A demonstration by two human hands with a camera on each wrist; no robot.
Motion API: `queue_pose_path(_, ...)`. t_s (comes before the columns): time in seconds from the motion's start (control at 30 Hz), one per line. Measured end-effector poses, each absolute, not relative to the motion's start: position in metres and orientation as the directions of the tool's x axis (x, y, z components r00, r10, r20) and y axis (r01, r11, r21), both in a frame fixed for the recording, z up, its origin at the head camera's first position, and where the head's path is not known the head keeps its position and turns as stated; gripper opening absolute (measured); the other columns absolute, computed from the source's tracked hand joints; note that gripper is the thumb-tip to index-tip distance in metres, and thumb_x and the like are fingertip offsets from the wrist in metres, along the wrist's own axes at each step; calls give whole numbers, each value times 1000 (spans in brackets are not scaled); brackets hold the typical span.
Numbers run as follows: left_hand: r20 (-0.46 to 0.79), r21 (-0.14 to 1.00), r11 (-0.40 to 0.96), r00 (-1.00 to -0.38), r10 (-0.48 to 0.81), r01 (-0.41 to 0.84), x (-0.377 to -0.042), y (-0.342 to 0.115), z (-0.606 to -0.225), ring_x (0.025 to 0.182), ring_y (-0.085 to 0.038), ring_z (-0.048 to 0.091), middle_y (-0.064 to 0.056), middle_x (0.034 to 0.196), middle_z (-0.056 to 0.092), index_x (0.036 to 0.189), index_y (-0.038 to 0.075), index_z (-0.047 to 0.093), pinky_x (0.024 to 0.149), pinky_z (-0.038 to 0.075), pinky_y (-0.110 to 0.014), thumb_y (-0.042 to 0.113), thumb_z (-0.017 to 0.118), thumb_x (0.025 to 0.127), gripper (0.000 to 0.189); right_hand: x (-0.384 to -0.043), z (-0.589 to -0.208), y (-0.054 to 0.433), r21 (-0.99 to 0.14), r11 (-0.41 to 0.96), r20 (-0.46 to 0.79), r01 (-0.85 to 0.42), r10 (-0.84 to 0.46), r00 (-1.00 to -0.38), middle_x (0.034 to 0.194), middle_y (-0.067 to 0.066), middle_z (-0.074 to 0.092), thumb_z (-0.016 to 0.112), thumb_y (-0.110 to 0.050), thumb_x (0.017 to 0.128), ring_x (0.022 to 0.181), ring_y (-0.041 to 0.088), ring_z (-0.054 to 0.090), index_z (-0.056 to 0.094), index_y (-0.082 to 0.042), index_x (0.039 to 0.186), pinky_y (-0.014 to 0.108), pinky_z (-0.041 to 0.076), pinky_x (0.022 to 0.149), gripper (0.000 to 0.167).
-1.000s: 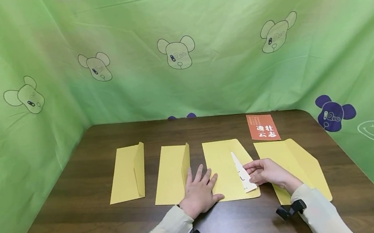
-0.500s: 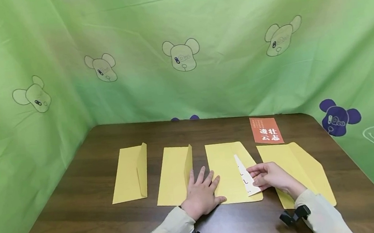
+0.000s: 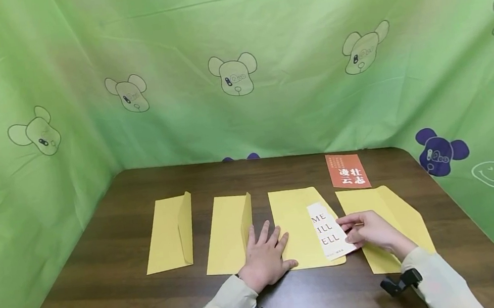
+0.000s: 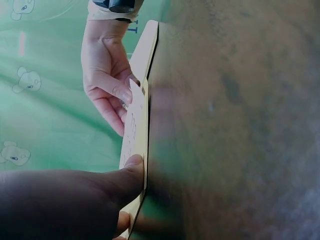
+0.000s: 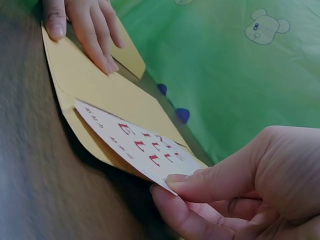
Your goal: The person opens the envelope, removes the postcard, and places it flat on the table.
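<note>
A white card [image 3: 329, 233] with red lettering sticks out of the right-hand opening of a yellow envelope [image 3: 294, 230] in the head view. Its left part is hidden inside, and the lettering is cut off at the opening. My right hand [image 3: 367, 231] pinches the card's outer edge between thumb and fingers; the right wrist view shows this grip on the card [image 5: 145, 142] closely. With fingers spread, my left hand [image 3: 265, 253] rests on the envelope's left edge. Its fingertips also lie beside the neighbouring yellow envelope [image 3: 226, 232].
Another yellow envelope [image 3: 164, 234] lies at the far left. To the right, a yellow envelope [image 3: 396, 216] with its flap unfolded lies partly under my right hand. Behind it is a red card [image 3: 347, 170] with white characters. A green printed curtain [image 3: 239, 124] borders the brown table [image 3: 84, 294].
My right hand has moved slightly rightward with the card. More of the card and its lettering now show outside the envelope. My left hand has stayed in place.
</note>
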State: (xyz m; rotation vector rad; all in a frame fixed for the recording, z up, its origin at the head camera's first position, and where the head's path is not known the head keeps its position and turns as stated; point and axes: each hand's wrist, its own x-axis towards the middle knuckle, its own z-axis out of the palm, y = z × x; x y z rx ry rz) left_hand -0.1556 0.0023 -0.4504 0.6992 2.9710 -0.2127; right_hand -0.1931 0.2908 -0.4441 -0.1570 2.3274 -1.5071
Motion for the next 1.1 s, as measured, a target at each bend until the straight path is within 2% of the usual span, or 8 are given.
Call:
queue_pose_path(0.4,-111,-131,879,-888,447,459,-155,4,-452,150,-22,20,7,158,36,154,31,39,117,15,-52,68,39,96,69,-201,-422,317,-846,527,-247,83,-249,-936,98,16,61,63,12,74,77,22,62,49,25,127,34,58,62,56)
queue_pose_path(0.73,-102,-108,885,-891,443,452,-154,1,-453,150,-23,21,6,158,36,154,30,40,117,15,-52,67,40,96,68,-214,-400,325,-820,571,-209,36,-240,-948,97,16,60,63,14,74,76,23,63,51,25,125,34,58,61,53)
queue_pose_path(1.1,-115,-121,877,-884,454,466,-150,1,-453,150,-22,18,7,159,35,154,31,38,118,15,-52,68,39,96,69,-238,-387,311,-836,549,-153,-14,-257,-954,100,17,63,65,13,77,75,15,63,49,25,127,31,58,63,55)
